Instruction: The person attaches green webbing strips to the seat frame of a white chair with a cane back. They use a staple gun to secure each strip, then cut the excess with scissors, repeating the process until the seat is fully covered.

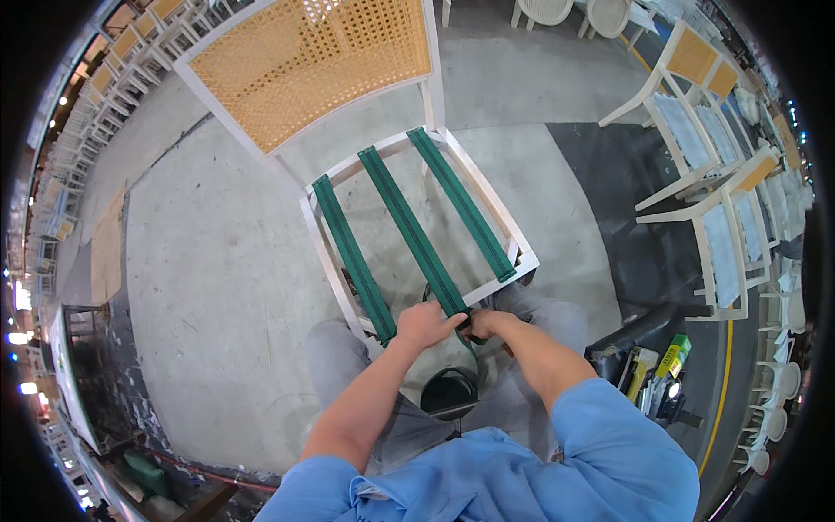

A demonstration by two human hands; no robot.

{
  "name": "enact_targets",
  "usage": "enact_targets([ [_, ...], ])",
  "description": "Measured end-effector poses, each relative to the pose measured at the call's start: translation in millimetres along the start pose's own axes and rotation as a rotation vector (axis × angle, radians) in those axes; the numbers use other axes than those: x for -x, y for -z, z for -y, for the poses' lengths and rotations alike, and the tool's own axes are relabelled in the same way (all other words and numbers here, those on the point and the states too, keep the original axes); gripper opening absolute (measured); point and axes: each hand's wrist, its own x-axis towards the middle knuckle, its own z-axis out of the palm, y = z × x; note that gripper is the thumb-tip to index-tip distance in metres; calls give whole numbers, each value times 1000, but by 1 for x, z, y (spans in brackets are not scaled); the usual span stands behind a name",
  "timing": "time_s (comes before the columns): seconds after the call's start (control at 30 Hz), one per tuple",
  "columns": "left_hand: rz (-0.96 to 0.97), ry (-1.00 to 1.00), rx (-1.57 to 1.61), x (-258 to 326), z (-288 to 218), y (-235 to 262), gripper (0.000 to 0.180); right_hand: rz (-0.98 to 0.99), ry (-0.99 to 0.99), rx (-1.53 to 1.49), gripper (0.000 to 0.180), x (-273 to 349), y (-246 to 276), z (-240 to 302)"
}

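At the near rail of the white chair frame [323, 239], toward six o'clock from its open seat, we see the left hand [424, 324] closed over the end of the middle green webbing strap [409, 224], while the right hand [484, 324] pinches the loose tail just at three o'clock of it. The strap looks soft, light and flexible yet tough under tension, so we judge it best gripped flat, close to the rail. A webbing roll [450, 391] sits at six o'clock, between the knees.
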Motion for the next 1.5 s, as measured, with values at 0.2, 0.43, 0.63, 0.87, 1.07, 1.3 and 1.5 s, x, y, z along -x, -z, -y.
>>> enact_targets([
  [0.2, -11, 75, -93, 7, 12, -5, 66, -67, 158, 170, 54, -61, 3, 13],
  [0.43, -71, 32, -103, -2, -3, -8, 61, -419, -21, 39, 48, -56, -26, -30],
  [0.63, -2, 87, -167, -1, -10, -1, 61, -146, -342, -1801, 69, -10, -52, 2],
  [0.87, 27, 87, -138, -8, -18, 1, 63, 235, 79, -2418, 61, 2, -40, 25],
  [1.07, -58, 78, -144, -4, 6, -16, 61, 13, -270, -2684, 37, -21, -4, 63],
  [1.3, -98, 15, -89, -13, -5, -9, 63, -124, -448, -2716, 30, -86, 6, 24],
  [1.5, -79, -12, -66, -13, 4, -13, 66, -170, -514, -2435, 26, -138, -19, 2],
])
